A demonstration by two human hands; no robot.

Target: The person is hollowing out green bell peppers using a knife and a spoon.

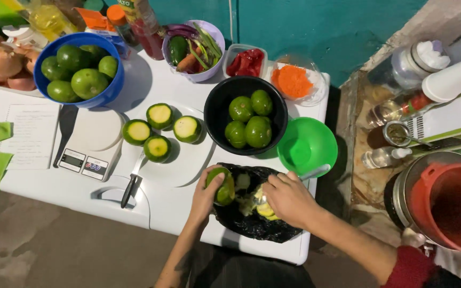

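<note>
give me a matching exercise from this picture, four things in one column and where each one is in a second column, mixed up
Things:
1. knife
2. grated carrot
3. cut green halves
4. red pepper strips

Places:
A. on the white plate
B. in the clear rectangular tub
C. lying at the plate's left edge, black handle toward the person
D. in the clear round dish by the table's right edge

Pairs: 1-C, 2-D, 3-A, 4-B
</note>
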